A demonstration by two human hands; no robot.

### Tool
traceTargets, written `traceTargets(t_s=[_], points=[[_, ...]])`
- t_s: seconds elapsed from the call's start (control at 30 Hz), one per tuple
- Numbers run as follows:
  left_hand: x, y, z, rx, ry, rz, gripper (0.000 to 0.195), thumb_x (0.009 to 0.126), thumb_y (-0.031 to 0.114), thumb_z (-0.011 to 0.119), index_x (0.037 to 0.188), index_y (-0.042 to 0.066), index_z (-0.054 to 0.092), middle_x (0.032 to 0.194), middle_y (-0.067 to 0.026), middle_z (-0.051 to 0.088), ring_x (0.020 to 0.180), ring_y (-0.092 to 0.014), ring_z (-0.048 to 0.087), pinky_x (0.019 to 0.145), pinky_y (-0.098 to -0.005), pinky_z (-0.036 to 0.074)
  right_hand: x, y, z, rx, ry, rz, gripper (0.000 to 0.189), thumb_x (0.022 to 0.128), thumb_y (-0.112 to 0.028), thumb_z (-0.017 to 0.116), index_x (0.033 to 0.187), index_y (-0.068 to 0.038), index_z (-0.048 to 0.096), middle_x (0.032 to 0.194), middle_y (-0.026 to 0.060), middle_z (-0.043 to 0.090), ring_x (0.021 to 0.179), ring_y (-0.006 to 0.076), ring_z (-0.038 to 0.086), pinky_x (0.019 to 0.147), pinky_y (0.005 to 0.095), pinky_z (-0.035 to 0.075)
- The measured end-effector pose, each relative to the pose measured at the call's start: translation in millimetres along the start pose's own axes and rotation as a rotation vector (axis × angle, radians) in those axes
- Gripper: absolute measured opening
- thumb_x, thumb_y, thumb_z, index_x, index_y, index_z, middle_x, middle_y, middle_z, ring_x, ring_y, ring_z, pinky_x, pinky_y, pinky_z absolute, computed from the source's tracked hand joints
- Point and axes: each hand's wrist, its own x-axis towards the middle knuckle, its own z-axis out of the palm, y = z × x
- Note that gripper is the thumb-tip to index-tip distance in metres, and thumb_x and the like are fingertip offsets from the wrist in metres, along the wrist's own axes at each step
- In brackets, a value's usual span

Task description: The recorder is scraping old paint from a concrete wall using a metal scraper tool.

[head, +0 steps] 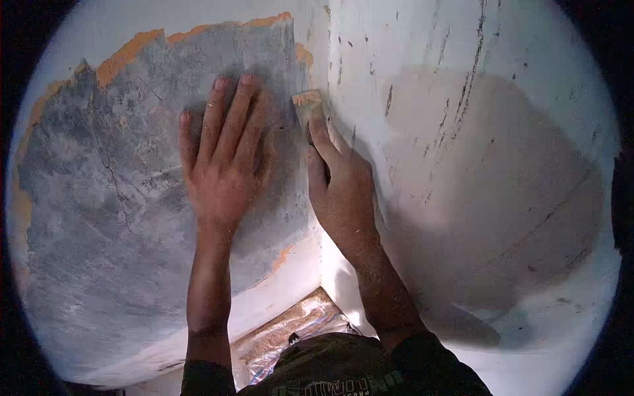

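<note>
My left hand (220,163) rests on the wall with its fingers spread, holding nothing. Under it is a large bare grey patch (99,237), rough and cracked, with ragged orange edges (129,52) against the white paint. My right hand (342,183) grips a small flat scraper-like tool (308,102) close to the room corner (325,64). Orange residue marks the tool's upper edge, which lies at or against the wall by the patch's right border. My fingers cover its lower part, so its exact kind is unclear.
The adjoining white wall (426,44) on the right bears dark streaks (468,94) and a broad shadow. Down in the corner, a crumpled plastic sheet (297,331) with brown debris covers the floor. My dark shirt (337,366) fills the bottom edge.
</note>
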Motion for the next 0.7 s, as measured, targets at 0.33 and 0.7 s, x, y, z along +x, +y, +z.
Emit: traceTargets(t_s=[0.33, 0.7], points=[[3.1, 2.7, -2.1, 0.007, -0.03, -0.001, 0.057, 0.083, 0.028, 0.066, 0.138, 0.026, 0.051, 0.152, 0.0093, 0.037, 0.143, -0.015, 0.03, 0.119, -0.0486, 0.01, 12.2, -7.7, -7.1, 0.047, 0.061, -0.012, 0.039, 0.095, -0.015, 0.056, 0.132, -0.001, 0.054, 0.091, 0.0297, 0.063, 0.078, 0.0353, 0.068, 0.071, 0.0374, 0.052], [7.5, 5.1, -2.1, -0.022, -0.006, -0.009, 0.06, 0.081, 0.026, 0.067, 0.139, 0.027, 0.049, 0.153, 0.0089, 0.036, 0.143, -0.015, 0.029, 0.119, -0.0484, 0.008, 25.6, -13.5, -17.6, -0.029, 0.107, -0.04, 0.041, 0.096, -0.021, 0.053, 0.134, -0.009, 0.052, 0.073, 0.0281, 0.061, 0.068, 0.045, 0.063, 0.064, 0.0525, 0.051]])
